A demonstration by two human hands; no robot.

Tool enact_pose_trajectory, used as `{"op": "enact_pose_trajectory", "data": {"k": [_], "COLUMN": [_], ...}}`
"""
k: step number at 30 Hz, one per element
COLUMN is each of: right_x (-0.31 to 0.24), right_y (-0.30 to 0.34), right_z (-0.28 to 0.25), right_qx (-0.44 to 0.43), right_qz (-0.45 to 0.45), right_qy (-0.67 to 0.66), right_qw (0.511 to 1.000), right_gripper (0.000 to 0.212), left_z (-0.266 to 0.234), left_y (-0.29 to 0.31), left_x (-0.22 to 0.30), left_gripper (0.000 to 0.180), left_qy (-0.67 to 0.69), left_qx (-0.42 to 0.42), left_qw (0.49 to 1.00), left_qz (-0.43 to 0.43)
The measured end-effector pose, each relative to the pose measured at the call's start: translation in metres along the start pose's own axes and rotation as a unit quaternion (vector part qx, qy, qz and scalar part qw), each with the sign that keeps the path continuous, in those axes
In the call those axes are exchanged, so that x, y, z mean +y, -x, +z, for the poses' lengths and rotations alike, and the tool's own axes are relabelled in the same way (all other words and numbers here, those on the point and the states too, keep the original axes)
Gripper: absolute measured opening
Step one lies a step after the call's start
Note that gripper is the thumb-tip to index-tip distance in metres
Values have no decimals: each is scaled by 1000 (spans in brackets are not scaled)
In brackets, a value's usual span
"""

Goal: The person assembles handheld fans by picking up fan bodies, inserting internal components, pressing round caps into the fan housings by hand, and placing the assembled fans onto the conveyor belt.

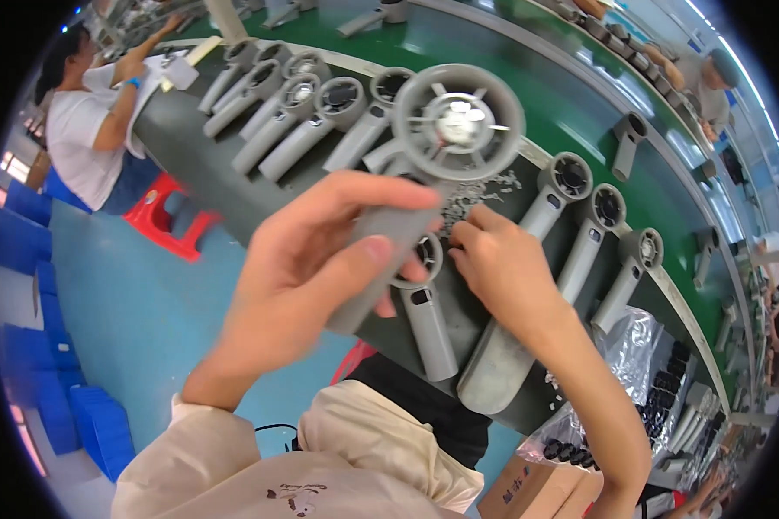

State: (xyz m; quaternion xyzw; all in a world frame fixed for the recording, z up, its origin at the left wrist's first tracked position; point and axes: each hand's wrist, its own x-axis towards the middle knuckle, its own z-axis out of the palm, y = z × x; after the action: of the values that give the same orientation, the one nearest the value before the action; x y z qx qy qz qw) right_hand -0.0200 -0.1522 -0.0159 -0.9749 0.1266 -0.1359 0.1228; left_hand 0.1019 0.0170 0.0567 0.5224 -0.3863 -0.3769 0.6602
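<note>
My left hand (294, 268) grips a grey handheld fan (459, 125) by its handle and lifts it above the bench, its round ring-shaped head up and a pale hub in the middle. Fingers bent together, my right hand (498, 259) is down at a scattered pile of small grey pieces (496, 185). Whatever its fingertips pinch is hidden. Another grey fan (431, 333) lies below, its head partly covered by my left fingers. Just right of my right hand, a fan (582, 251) lies on the bench with its head pointing away.
Several grey fans (290, 130) lie in a row at the left of the dark bench (195, 151). A green conveyor (541, 104) carrying fans runs behind. Clear plastic bags (627, 346) with black parts are at right, above a cardboard box (528, 489). A co-worker (95, 130) sits left near a red stool (169, 216).
</note>
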Motion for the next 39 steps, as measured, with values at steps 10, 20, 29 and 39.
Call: {"op": "enact_pose_trajectory", "data": {"k": [10,20,29,39], "right_x": [-2,-18,-53,-76], "right_y": [2,62,92,79], "right_z": [-5,-84,-129,-116], "right_qx": [33,151,237,254], "right_qz": [52,274,201,184], "right_qy": [-57,-449,-369,-87], "right_qw": [996,837,876,946], "right_gripper": [7,16,16,14], "left_z": [-2,31,66,86], "left_y": [-6,12,18,26], "left_x": [-29,-51,-53,-56], "left_gripper": [30,24,27,34], "left_qy": [-3,-29,-78,-127], "left_qx": [42,14,-87,-52], "left_qw": [999,999,986,969], "left_qz": [-19,-8,118,205]}}
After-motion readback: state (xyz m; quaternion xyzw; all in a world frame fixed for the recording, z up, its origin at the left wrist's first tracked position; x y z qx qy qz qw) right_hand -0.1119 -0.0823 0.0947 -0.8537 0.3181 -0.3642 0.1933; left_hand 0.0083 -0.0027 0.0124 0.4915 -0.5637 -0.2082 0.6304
